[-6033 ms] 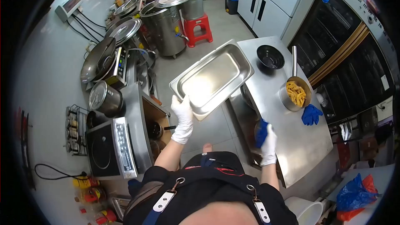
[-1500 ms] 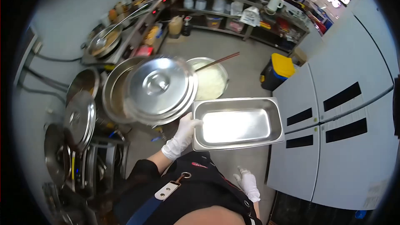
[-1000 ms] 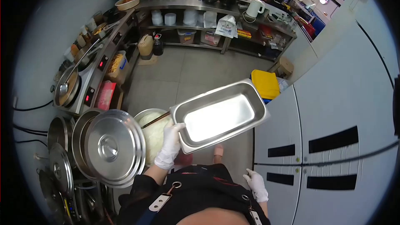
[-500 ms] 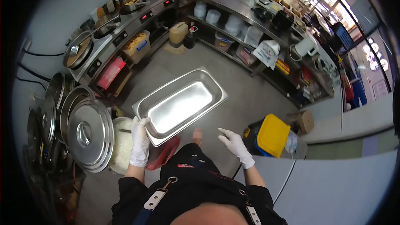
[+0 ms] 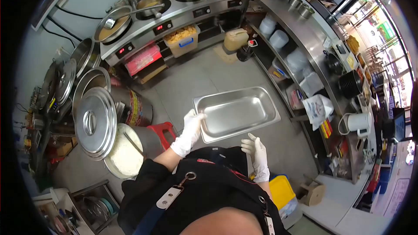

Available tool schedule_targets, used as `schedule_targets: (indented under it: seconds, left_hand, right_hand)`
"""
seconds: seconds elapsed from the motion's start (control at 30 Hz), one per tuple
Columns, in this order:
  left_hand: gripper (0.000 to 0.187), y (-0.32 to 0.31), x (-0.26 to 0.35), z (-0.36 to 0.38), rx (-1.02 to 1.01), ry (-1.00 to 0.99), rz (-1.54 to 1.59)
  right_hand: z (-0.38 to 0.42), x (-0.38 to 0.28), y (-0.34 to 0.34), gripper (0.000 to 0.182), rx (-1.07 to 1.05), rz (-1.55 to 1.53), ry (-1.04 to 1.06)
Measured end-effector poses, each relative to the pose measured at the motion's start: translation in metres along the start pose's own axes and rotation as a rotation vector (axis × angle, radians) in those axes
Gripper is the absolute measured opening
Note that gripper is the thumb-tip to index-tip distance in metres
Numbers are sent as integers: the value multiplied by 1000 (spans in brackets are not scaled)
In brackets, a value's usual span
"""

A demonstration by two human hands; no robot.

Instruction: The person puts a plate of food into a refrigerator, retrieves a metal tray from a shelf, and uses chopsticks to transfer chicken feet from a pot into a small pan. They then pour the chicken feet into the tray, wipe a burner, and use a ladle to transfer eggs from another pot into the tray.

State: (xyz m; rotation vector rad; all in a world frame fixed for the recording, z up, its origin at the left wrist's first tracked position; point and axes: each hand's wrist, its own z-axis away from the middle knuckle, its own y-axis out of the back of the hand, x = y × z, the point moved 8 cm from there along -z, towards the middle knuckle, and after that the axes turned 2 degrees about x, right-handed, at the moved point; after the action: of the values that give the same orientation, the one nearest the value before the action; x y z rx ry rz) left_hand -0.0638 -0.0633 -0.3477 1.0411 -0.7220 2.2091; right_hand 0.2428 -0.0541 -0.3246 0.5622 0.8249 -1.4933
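My left hand [image 5: 190, 128], in a white glove, grips the near left rim of an empty rectangular steel pan [image 5: 237, 112] and holds it level over the floor in front of my chest. My right hand [image 5: 256, 151], also gloved in white, hangs just below the pan's near edge with its fingers spread and nothing in it; it does not touch the pan.
At my left stand large steel pots: a lidded pot [image 5: 94, 122] and an open pot of white food [image 5: 125, 152] beside a red stool [image 5: 163, 132]. A cooking range [image 5: 174, 13] runs across the back, shelved counters [image 5: 305, 65] along the right. A yellow-lidded bin [image 5: 283, 191] sits by my right side.
I have turned on through the kitchen, so the range now lies ahead and the bin behind my right side. The pan stays in my left hand; my right hand has come up close under it.
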Motion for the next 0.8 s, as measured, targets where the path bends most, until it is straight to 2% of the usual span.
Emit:
schedule_targets:
  seconds: [0.03,0.07,0.1,0.13,0.2,0.23,0.27,0.37,0.43,0.5,0.53,0.6,0.63,0.67,0.7,0.73,0.77,0.8]
  left_hand:
    - [13,-12,1,4,21,-31,-52]
    - [15,-42,22,1,-7,-7,34]
    - [16,-57,35,-16,1,10,-69]
    - [15,-66,31,-40,-3,-14,-21]
    - [17,-103,37,-41,3,-45,-11]
    - [19,-123,36,-47,41,-58,-37]
    - [24,-140,39,-54,72,-57,-120]
    - [34,-190,41,-83,67,-63,-54]
    - [49,-222,47,-104,87,-57,-144]
    - [56,-242,49,-99,99,-53,-100]
    - [54,-258,55,-106,70,-69,-97]
    - [48,-243,63,-85,135,-127,-111]
    - [45,-238,75,-91,139,-148,-167]
    - [35,-216,77,-84,156,-164,-82]
    - [29,-210,90,-69,266,-207,-84]
    - [23,-189,82,-54,334,-206,-44]
    - [20,-227,97,-95,161,-299,-142]
    - [19,-255,85,-132,16,-271,-106]
  right_hand:
    - [-14,-9,0,53,-62,-10,-69]
    - [-32,-22,2,52,-30,-59,-99]
    - [-58,-38,4,52,-2,-112,-127]
    - [-101,-46,6,49,-40,-4,-163]
    - [-128,-97,9,48,-133,127,-150]
    - [-155,-102,24,49,-148,176,-133]
    - [-182,-112,27,49,-183,176,-154]
    - [-239,-168,34,55,-277,189,-139]
    - [-267,-208,40,56,-306,203,-111]
    - [-287,-214,40,57,-316,285,-129]
    - [-294,-223,49,58,-272,279,-122]
    - [-292,-219,26,59,-350,370,-153]
    - [-296,-213,17,61,-347,320,-130]
    - [-291,-200,2,62,-426,315,-133]
    - [-281,-200,-8,62,-408,337,-145]
    - [-273,-189,-13,50,-448,341,-210]
    - [-278,-212,16,49,-237,265,-143]
    - [-278,-222,47,50,-80,190,-98]
